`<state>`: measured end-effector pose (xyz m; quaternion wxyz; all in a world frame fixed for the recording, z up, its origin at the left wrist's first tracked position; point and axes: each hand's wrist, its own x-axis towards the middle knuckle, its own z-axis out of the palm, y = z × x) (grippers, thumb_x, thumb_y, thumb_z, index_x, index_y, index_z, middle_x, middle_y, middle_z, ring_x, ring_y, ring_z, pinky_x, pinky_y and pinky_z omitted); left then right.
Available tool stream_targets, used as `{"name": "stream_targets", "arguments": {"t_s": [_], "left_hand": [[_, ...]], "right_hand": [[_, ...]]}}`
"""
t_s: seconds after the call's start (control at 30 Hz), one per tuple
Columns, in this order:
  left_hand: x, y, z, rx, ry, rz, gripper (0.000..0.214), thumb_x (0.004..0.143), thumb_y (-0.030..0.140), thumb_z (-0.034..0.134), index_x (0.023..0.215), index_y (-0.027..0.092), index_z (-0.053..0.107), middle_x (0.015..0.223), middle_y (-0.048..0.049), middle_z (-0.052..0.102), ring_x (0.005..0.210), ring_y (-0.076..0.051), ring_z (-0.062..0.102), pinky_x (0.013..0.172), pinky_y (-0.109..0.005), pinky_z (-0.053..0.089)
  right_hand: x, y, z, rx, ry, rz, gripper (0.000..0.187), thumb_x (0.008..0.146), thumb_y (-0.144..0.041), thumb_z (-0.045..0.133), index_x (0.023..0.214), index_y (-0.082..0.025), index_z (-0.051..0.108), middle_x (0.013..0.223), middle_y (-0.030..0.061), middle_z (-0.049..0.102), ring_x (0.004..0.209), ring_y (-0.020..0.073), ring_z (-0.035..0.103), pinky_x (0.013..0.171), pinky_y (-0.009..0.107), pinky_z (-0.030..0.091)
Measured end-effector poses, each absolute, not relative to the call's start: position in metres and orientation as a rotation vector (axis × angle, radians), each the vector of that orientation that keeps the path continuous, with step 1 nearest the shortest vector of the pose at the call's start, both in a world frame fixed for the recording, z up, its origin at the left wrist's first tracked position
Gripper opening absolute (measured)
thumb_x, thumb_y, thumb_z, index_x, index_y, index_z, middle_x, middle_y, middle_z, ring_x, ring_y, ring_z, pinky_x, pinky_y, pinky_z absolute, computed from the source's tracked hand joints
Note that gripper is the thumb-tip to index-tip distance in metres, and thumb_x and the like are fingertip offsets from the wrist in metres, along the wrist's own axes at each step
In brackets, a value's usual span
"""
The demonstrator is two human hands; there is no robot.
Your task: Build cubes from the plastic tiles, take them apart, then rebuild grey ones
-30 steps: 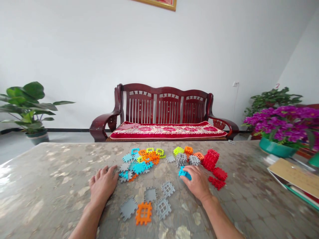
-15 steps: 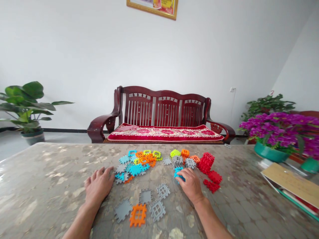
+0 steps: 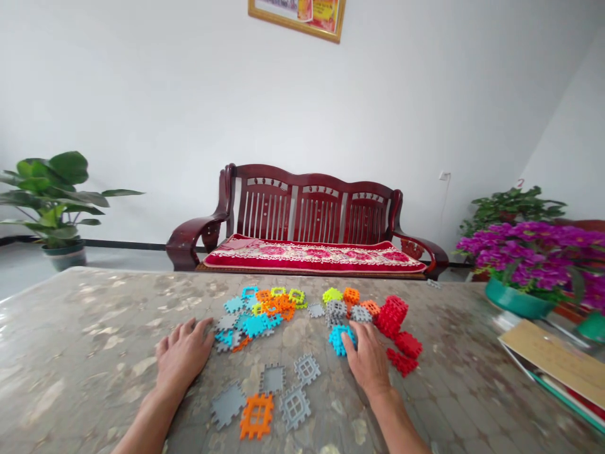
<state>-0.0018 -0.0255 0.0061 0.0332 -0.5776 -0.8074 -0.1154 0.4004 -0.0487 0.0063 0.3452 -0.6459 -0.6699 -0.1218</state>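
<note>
My left hand (image 3: 185, 352) lies flat on the table, fingers spread, just left of a heap of mixed interlocking tiles (image 3: 258, 325) in blue, orange, green and grey. My right hand (image 3: 367, 354) rests open beside a blue stack of tiles (image 3: 339, 340), its thumb at the stack's right edge. Behind it stand grey tiles (image 3: 336, 312), and to its right a red stack (image 3: 392, 317). Nearer to me, between my forearms, lie an orange window tile (image 3: 256, 417), a plain grey tile (image 3: 229, 404), a grey frame tile (image 3: 273, 379) and grey window tiles (image 3: 295, 407).
The patterned table (image 3: 108, 353) spans the foreground. At its right are a pot of purple flowers (image 3: 534, 252) and a pile of papers and folders (image 3: 558, 353). Beyond the table stands a wooden bench (image 3: 314, 211); a potted plant (image 3: 61, 202) is at left.
My right hand has opened from its grip on the blue tiles and shifted slightly right, leaving them on the table. My left hand stays in place. The view has tilted a little.
</note>
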Motion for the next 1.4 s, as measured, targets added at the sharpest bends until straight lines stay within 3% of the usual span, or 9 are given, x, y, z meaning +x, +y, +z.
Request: {"name": "stream_targets", "arguments": {"t_s": [0.2, 0.37, 0.53, 0.67, 1.03, 1.23, 1.4], "left_hand": [[-0.003, -0.025, 0.004, -1.764, -2.474, -0.353, 0.046, 0.094, 0.042, 0.033, 0.132, 0.033, 0.058, 0.141, -0.0078, 0.052, 0.133, -0.028, 0.041, 0.107, -0.044, 0.028], [-0.004, -0.026, 0.004, -1.791, -2.484, -0.349, 0.047, 0.094, 0.042, 0.033, 0.133, 0.032, 0.057, 0.142, -0.0087, 0.052, 0.135, -0.028, 0.040, 0.109, -0.045, 0.027], [-0.002, -0.027, 0.006, -1.782, -2.490, -0.330, 0.047, 0.095, 0.041, 0.033, 0.134, 0.032, 0.056, 0.143, -0.0083, 0.051, 0.135, -0.029, 0.040, 0.109, -0.045, 0.027], [-0.002, -0.027, 0.007, -1.777, -2.492, -0.324, 0.046, 0.094, 0.041, 0.035, 0.134, 0.032, 0.057, 0.143, -0.0087, 0.051, 0.135, -0.029, 0.040, 0.110, -0.045, 0.027], [0.000, -0.029, 0.009, -1.785, -2.502, -0.323, 0.047, 0.095, 0.042, 0.033, 0.135, 0.031, 0.056, 0.144, -0.0096, 0.050, 0.136, -0.030, 0.039, 0.110, -0.045, 0.027], [-0.002, -0.029, 0.008, -1.795, -2.488, -0.327, 0.048, 0.094, 0.043, 0.033, 0.134, 0.031, 0.056, 0.143, -0.0098, 0.050, 0.135, -0.029, 0.040, 0.110, -0.046, 0.026], [0.000, -0.029, 0.008, -1.790, -2.482, -0.379, 0.047, 0.094, 0.041, 0.034, 0.133, 0.029, 0.057, 0.143, -0.0108, 0.050, 0.135, -0.030, 0.039, 0.109, -0.047, 0.027]], "right_hand": [[0.396, -0.045, -0.004, -1.609, -1.753, -0.260, 0.030, 0.094, -0.036, 0.047, 0.118, -0.023, 0.061, 0.107, 0.0078, 0.064, 0.095, 0.0224, 0.064, 0.077, 0.033, 0.050], [0.396, -0.046, 0.001, -1.590, -1.742, -0.147, 0.031, 0.090, -0.035, 0.052, 0.116, -0.022, 0.061, 0.110, 0.0089, 0.064, 0.099, 0.0229, 0.064, 0.083, 0.034, 0.051], [0.396, -0.049, 0.006, -1.615, -1.776, -0.019, 0.053, 0.074, -0.034, 0.067, 0.124, -0.020, 0.057, 0.115, 0.0101, 0.063, 0.106, 0.0259, 0.062, 0.088, 0.035, 0.051], [0.399, -0.050, 0.006, -1.609, -1.836, 0.056, 0.061, 0.069, -0.025, 0.067, 0.129, -0.020, 0.054, 0.119, 0.0097, 0.062, 0.110, 0.0263, 0.061, 0.095, 0.038, 0.048], [0.403, -0.048, 0.007, -1.660, -1.838, 0.155, 0.052, 0.076, -0.026, 0.063, 0.127, -0.020, 0.058, 0.120, 0.0093, 0.064, 0.112, 0.0253, 0.060, 0.098, 0.038, 0.047], [0.400, -0.055, 0.020, -1.632, -1.873, -0.124, 0.051, 0.074, -0.028, 0.067, 0.124, -0.021, 0.060, 0.118, 0.0094, 0.063, 0.111, 0.0278, 0.059, 0.099, 0.042, 0.046], [0.396, -0.057, 0.024, -1.452, -1.892, -0.253, 0.036, 0.084, -0.035, 0.061, 0.117, -0.021, 0.062, 0.111, 0.0101, 0.065, 0.105, 0.0262, 0.060, 0.094, 0.042, 0.049]]}}
